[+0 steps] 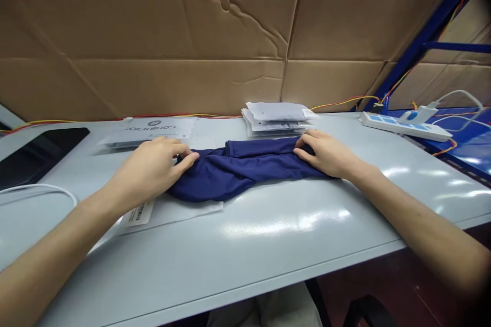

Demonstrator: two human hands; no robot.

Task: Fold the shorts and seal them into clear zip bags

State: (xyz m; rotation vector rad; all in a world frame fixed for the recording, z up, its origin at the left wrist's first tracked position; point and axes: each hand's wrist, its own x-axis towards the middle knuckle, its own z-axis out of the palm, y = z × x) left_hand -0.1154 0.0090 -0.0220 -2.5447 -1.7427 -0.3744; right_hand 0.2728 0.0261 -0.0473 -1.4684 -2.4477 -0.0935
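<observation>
A navy blue piece of cloth point(233, 171), its edges folded over, lies stretched sideways across the grey table point(284, 245). My left hand point(157, 166) pinches its left end between thumb and fingers. At the other end, my right hand point(322, 150) grips the upper edge with curled fingers. Under the cloth's left part sits a flat translucent plastic bag point(184, 215), partly hidden, with a white barcode label point(140, 213) below my left wrist. The cloth's exact kind does not show.
Behind the cloth are a printed plastic packet point(153, 130) and a stack of several white packets point(280, 117). A dark tablet-like device point(42, 156) lies at left near a white cable point(42, 186). A power strip point(406, 126) sits at right; cardboard point(153, 36) lines the back.
</observation>
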